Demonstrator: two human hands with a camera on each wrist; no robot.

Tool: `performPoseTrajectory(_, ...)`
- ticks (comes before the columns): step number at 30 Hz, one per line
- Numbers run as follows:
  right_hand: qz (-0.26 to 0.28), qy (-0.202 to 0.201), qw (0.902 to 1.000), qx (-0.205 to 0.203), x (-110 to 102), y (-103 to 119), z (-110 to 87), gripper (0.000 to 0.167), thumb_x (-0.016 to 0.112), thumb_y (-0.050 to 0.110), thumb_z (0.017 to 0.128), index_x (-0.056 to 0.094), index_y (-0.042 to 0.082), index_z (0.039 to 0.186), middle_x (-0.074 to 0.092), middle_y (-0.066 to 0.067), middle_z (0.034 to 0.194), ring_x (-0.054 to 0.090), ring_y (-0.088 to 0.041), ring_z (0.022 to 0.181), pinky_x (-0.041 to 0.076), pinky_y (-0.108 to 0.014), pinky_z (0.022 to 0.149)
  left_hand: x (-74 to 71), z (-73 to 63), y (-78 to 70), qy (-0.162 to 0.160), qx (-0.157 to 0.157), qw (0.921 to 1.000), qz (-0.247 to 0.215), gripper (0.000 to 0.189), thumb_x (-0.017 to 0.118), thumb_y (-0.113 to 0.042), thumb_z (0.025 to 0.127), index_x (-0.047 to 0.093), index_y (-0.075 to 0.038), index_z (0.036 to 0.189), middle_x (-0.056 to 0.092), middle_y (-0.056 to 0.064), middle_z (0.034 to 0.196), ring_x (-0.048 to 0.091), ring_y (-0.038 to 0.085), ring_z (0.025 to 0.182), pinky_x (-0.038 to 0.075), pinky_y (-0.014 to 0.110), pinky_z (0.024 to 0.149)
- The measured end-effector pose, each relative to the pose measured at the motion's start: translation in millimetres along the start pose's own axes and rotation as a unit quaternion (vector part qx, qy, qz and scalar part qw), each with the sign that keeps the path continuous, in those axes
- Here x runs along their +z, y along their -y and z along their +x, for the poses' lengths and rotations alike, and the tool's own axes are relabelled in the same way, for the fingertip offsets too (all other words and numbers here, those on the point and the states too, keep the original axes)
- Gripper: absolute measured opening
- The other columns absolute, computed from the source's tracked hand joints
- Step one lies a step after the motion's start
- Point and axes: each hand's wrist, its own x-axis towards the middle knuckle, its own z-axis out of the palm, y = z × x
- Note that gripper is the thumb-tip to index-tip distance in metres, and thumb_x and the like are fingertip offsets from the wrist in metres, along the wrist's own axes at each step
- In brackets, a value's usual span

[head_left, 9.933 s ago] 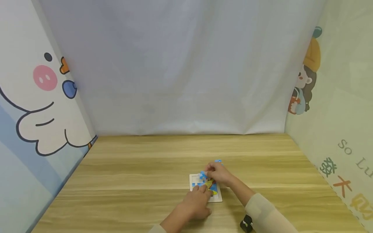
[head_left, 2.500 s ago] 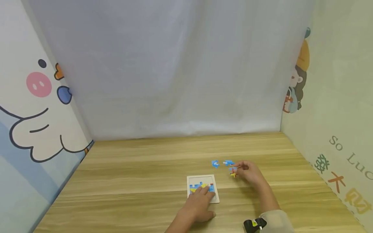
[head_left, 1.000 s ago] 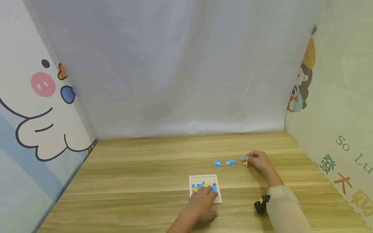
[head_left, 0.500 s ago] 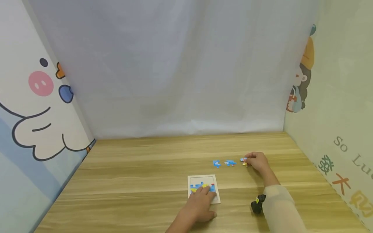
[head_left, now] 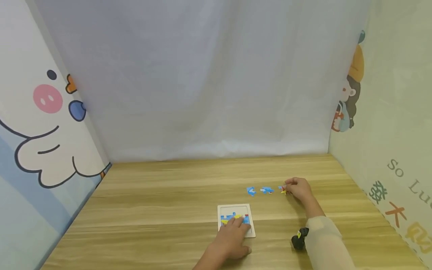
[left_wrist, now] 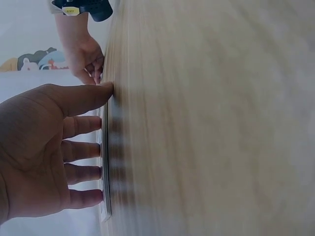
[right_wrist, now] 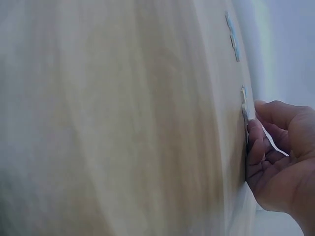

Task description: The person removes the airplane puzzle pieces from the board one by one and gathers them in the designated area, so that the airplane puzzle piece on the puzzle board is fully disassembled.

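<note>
Across our wood-grain worktop [head_left: 152, 202], our right hand [head_left: 299, 189], pinching a blue-red-yellow jigsaw piece [head_left: 282, 190], might, sweeping left, scatter blue-white pieces [head_left: 267, 190], left hand [head_left: 232, 237] spread on the square white-framed puzzle [head_left: 233, 210].

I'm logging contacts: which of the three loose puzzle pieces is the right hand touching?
The rightmost piece, the only one showing yellow: the right hand touches it. The middle piece and leftmost piece lie untouched.

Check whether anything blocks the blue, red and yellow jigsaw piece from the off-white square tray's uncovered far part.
Nothing visible does. The mostly blue jigsaw piece next in the row seems to lie just beyond the direct line from the blue, red and yellow piece to the tray; the left hand covers only the tray's nearer part.
</note>
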Motion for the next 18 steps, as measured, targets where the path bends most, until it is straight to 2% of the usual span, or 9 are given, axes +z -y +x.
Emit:
performPoseTrajectory(3, -0.003, 0.003, 1.0, 0.007, -1.1, 1.2, -2.6, 0.03, 0.061, 0.007, 0.087, 0.057, -0.013, 0.109, 0.063, -0.016, 0.091, 0.058, -0.026, 0.081, 0.047, -0.034, 0.072, 1.7, 0.7, -0.2, -0.005, 0.002, 1.0, -0.005, 0.059, 0.073, -0.038, 0.075, 0.055, -0.015, 0.127, 0.043, 0.009, 0.138, 0.039, 0.035, 0.124, 0.039, 0.054, 0.093)
performPoseTrajectory(10, 0.061, 0.016, 0.9979, 0.012, 4.5, 9.8, -16.2, 0.042, 0.055, 0.009, 0.091, 0.043, -0.013, 0.125, 0.057, -0.024, 0.106, 0.054, -0.036, 0.095, 0.041, -0.05, 0.089, 4.8, 1.2, 1.5, -0.028, 0.003, 0.9991, -0.032, 0.055, 0.072, -0.037, 0.078, 0.057, -0.014, 0.126, 0.044, 0.012, 0.136, 0.039, 0.034, 0.124, 0.039, 0.056, 0.092)
performPoseTrajectory(14, 0.078, 0.016, 0.9967, 0.015, 7.5, 14.6, -25.0, 0.043, 0.053, 0.009, 0.092, 0.041, -0.011, 0.127, 0.054, -0.025, 0.111, 0.053, -0.037, 0.099, 0.042, -0.049, 0.088, 3.4, -1.5, 1.1, -0.042, 0.011, 0.9982, -0.041, 0.051, 0.071, -0.034, 0.079, 0.058, -0.013, 0.124, 0.045, 0.013, 0.135, 0.04, 0.033, 0.124, 0.038, 0.054, 0.094)
performPoseTrajectory(18, 0.076, 0.003, 0.9971, -0.003, 8.9, 19.9, -31.3, 0.039, 0.053, 0.008, 0.092, 0.045, -0.011, 0.125, 0.055, -0.026, 0.111, 0.054, -0.037, 0.098, 0.046, -0.042, 0.082, 0.9, -6.2, -1.6, -0.036, 0.012, 0.9985, -0.038, 0.049, 0.071, -0.032, 0.079, 0.059, -0.011, 0.122, 0.046, 0.014, 0.134, 0.04, 0.036, 0.124, 0.037, 0.054, 0.096)
